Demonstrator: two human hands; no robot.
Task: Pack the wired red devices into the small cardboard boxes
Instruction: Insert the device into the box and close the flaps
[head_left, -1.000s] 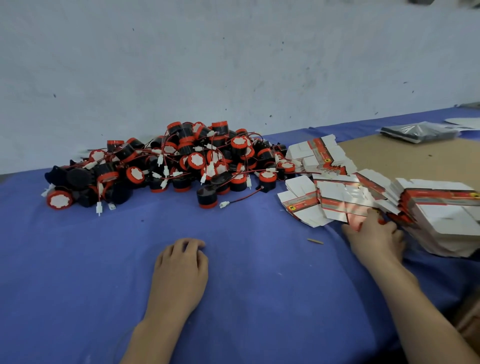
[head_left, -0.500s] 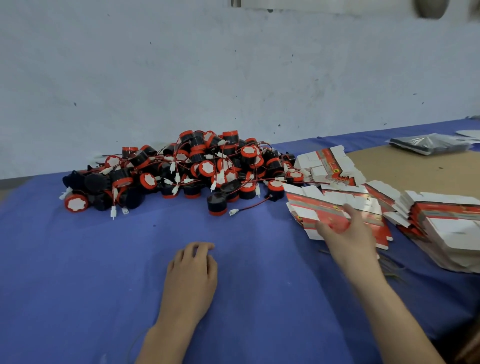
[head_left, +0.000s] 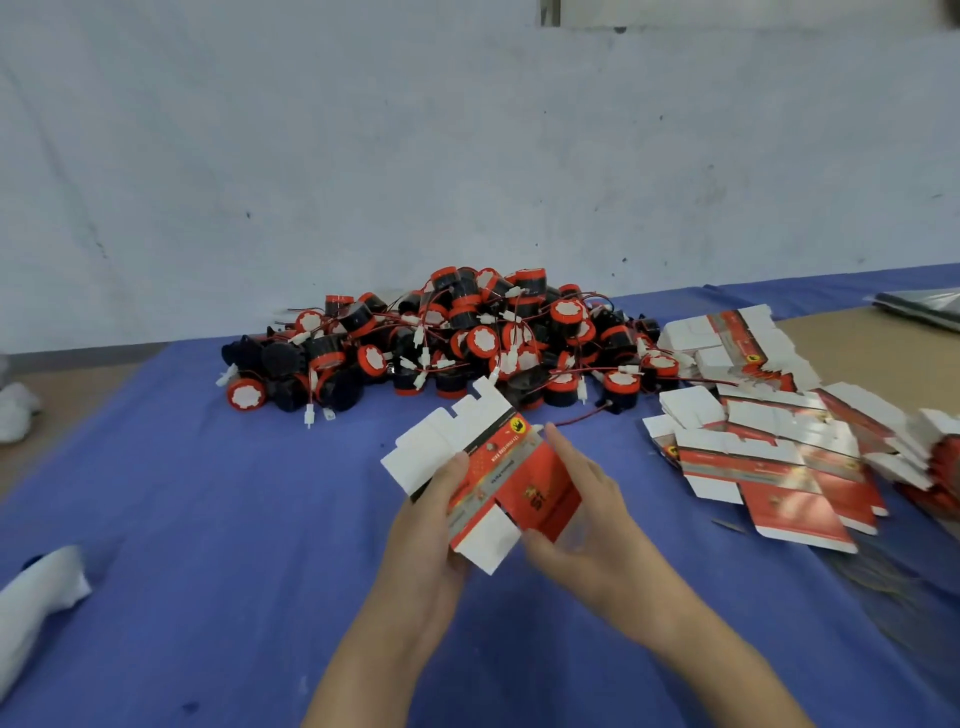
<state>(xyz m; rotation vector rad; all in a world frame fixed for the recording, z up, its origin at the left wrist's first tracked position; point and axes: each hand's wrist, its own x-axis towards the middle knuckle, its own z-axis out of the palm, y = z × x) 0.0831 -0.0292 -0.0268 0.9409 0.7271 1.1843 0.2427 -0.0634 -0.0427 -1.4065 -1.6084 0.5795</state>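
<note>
While we hold one small cardboard box (head_left: 511, 475) above the blue cloth (head_left: 208, 519), both our hands grip it.
Our left hand (head_left: 431, 530) pinches its left side, thumb on the printed red face; our right hand (head_left: 592, 525) curls round its right edge. White flaps (head_left: 441, 434) stick out at both ends. Beyond it the wired red devices (head_left: 467, 343) lie heaped near the wall (head_left: 467, 156), and more flattened boxes (head_left: 769, 457) lie spread to the right.

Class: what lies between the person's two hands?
In the head view, a partly unfolded red-and-white carton, held by the left hand and the right hand.
</note>
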